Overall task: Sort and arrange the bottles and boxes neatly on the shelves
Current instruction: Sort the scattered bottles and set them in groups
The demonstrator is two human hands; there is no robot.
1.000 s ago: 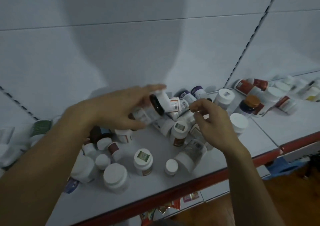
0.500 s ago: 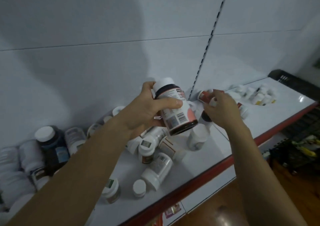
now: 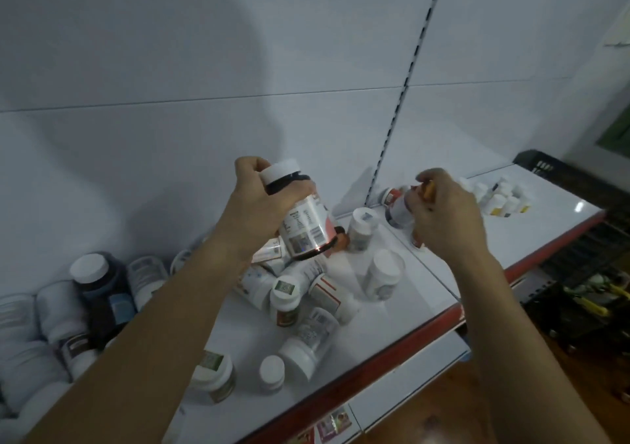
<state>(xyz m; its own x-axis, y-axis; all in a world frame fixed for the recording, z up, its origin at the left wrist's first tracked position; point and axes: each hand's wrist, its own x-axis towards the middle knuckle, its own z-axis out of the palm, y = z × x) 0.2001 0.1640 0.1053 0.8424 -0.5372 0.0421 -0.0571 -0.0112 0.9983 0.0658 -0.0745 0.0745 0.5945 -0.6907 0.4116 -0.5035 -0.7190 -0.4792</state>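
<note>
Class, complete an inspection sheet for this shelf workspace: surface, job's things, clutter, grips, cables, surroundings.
Surface: white shelf, red front edge, dim light.
Job's things: dark bottle with white cap, held above the shelf; orange-capped bottle, partly hidden; no boxes seen.
Clutter: heap of bottles lying jumbled mid-shelf; more bottles crowded at left; small group far right.
Grips: left hand grips the dark bottle; right hand grips the orange-capped bottle.
Cables: nothing seen.
Surroundings: white back panel, black crate at right, wooden floor below.
</note>
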